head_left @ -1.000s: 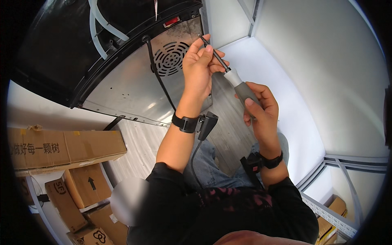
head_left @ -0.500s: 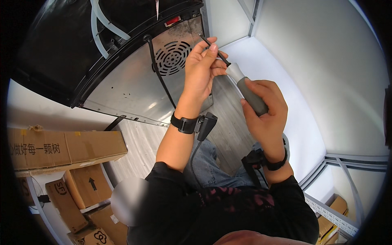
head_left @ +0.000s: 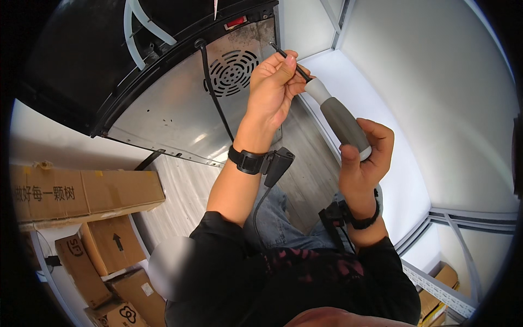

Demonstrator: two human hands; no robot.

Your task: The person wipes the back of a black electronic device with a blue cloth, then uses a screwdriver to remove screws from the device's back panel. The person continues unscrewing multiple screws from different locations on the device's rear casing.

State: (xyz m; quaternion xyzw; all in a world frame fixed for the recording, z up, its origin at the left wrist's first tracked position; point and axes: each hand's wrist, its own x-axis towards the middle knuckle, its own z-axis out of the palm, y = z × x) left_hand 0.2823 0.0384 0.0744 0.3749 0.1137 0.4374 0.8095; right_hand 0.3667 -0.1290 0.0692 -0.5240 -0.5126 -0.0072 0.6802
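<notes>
A screwdriver with a grey handle (head_left: 344,124) and a thin dark shaft slants up and to the left between my hands. My left hand (head_left: 274,87) pinches the shaft between thumb and fingers, below its tip. The small end of the shaft lies in front of the upper right of a metal panel (head_left: 180,117); whether it touches the panel, I cannot tell. My right hand (head_left: 368,158) is curled at the butt of the handle, with thumb and fingers on either side. The panel belongs to a black-cased machine (head_left: 76,65) and carries a round slotted vent (head_left: 231,74).
A black cable (head_left: 213,98) hangs down the panel, below a red switch (head_left: 236,23). Pale tubes (head_left: 131,32) lie on the machine's black top. Cardboard boxes (head_left: 122,191) are stacked at the lower left. On the right stands a white shelf (head_left: 395,141) with grey framing.
My right hand has slid down the handle to its butt, baring more of the grip. My left hand stays on the shaft. The view has shifted slightly.
</notes>
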